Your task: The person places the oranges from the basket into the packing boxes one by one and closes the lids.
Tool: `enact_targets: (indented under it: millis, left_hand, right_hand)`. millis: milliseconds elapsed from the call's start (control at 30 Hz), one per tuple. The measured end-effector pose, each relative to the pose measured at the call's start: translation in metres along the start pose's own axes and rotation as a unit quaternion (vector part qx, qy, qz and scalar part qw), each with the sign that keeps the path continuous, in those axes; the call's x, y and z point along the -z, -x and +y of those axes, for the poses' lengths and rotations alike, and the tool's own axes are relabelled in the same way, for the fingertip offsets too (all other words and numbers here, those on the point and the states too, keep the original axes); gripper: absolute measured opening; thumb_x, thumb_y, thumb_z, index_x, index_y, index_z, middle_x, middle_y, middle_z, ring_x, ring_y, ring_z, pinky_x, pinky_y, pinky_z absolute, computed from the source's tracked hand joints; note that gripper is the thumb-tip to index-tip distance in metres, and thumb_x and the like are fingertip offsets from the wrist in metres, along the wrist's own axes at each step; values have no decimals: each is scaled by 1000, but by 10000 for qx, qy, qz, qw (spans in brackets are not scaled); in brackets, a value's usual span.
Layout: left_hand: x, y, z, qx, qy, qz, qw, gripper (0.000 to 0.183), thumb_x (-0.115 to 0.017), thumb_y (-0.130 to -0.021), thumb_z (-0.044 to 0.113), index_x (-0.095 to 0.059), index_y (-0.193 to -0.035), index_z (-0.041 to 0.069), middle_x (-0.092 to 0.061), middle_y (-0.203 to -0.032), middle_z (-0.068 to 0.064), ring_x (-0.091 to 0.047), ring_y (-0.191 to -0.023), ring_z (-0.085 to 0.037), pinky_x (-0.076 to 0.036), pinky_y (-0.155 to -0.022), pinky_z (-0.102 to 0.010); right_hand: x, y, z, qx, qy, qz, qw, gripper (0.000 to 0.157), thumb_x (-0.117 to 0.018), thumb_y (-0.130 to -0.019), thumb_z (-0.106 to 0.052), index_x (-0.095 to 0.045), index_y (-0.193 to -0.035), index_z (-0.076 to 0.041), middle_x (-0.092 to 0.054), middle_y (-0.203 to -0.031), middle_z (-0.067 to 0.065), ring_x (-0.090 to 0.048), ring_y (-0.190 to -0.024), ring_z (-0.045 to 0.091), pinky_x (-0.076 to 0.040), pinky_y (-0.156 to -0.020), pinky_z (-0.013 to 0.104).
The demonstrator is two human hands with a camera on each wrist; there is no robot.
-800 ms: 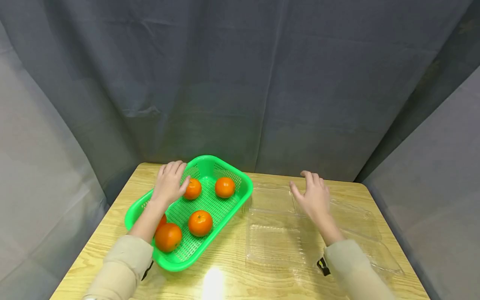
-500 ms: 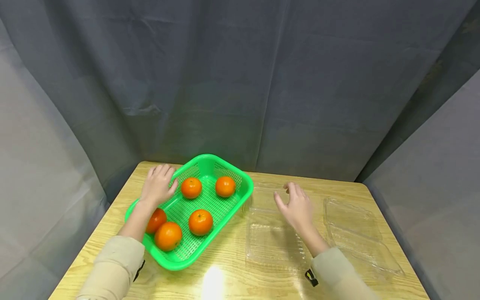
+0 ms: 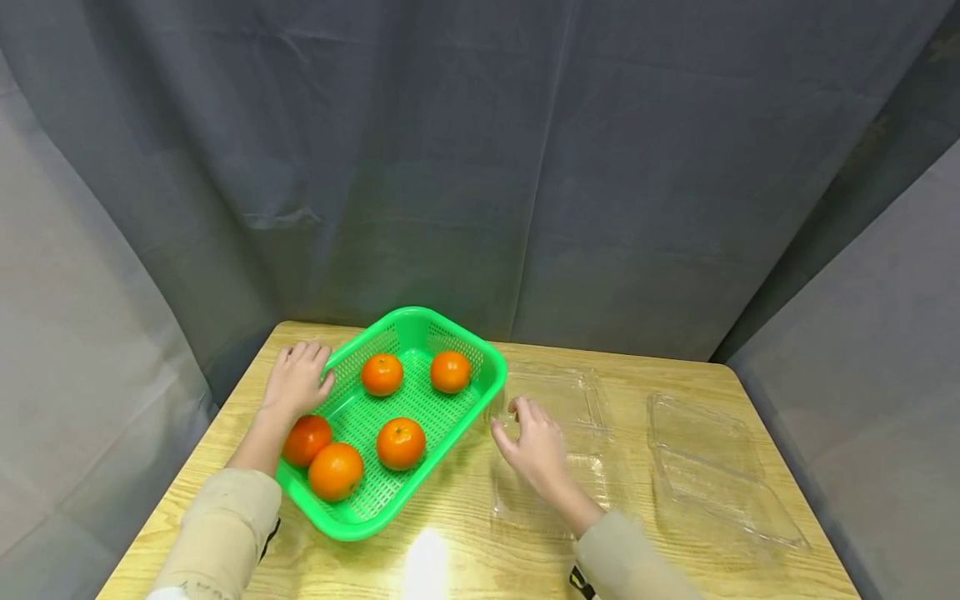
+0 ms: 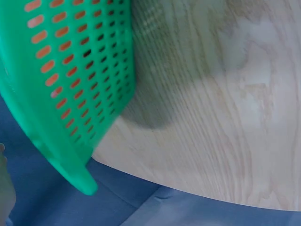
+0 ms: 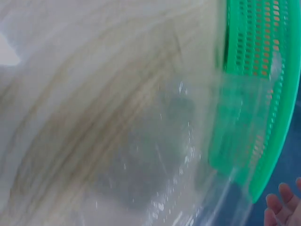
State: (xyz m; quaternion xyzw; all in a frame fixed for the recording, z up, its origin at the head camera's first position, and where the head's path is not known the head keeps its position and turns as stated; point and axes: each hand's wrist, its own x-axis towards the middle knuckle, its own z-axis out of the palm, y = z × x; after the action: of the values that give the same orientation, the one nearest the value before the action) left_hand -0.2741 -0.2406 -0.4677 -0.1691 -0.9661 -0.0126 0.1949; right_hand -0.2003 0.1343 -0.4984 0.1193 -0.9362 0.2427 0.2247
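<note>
A green perforated plastic basket (image 3: 420, 329) stands on the left half of the table, holding several oranges, among them one orange (image 3: 401, 444) near its right side. My left hand (image 3: 296, 382) is at the basket's far left rim, thumb toward the basket; whether it touches the rim cannot be told. My right hand (image 3: 536, 450) hovers above a clear plastic clamshell box (image 3: 555, 492), which lies opened out beside the basket. Its fingers are loosely bent with nothing between them. In the right wrist view, fingertips (image 5: 284, 207) show at the lower right corner.
Another clear plastic clamshell box (image 3: 720, 467) lies opened out on the right of the wooden table (image 3: 450, 575). A grey curtain (image 3: 480, 183) hangs behind the table, with lighter cloth at both sides.
My left hand has moved from over the basket leftward and a little nearer, to its rim. My right hand has moved left and nearer, from the far right over the middle box. The oranges stay put.
</note>
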Motion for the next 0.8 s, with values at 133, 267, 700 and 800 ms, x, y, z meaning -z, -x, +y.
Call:
enact_targets:
  millis: [133, 267, 700, 800]
  left_hand:
    - [-7, 3, -6, 209, -64, -184, 9996, 37, -56, -84, 22, -53, -114, 0, -55, -113, -18, -45, -107, -36, -32, -92, -54]
    - [-12, 6, -11, 451, -30, -418, 9981, 41, -55, -85, 24, -50, -118, 0, -53, -116, -19, -43, -110, -37, -30, -92, -55]
    - [-21, 15, -18, 837, 116, -945, 9919, 46, -54, -87, 26, -47, -124, -1, -49, -120, -21, -41, -111, -38, -29, -90, -56]
    - [-24, 18, -20, 911, 114, -1079, 9899, 47, -54, -87, 26, -47, -124, -2, -49, -121, -22, -40, -112, -39, -30, -90, -56]
  right_hand:
    - [-13, 6, -10, 28, -9, -138, 9999, 30, -62, -80, -39, -54, -90, -12, -57, -80, 0, -53, -67, 15, -42, -56, 27]
    - [-25, 11, -20, -31, -64, -396, 9992, 30, -59, -81, -42, -54, -91, -14, -57, -81, 0, -52, -64, 13, -39, -51, 24]
    - [-41, 16, -46, -565, -50, -1085, 9925, 48, -48, -83, -57, -55, -93, -11, -59, -78, 3, -50, -61, 14, -37, -53, 27]
    - [-42, 17, -51, -700, -21, -1117, 9913, 52, -47, -83, -60, -55, -94, -10, -57, -76, 1, -50, -62, 14, -37, -53, 26]
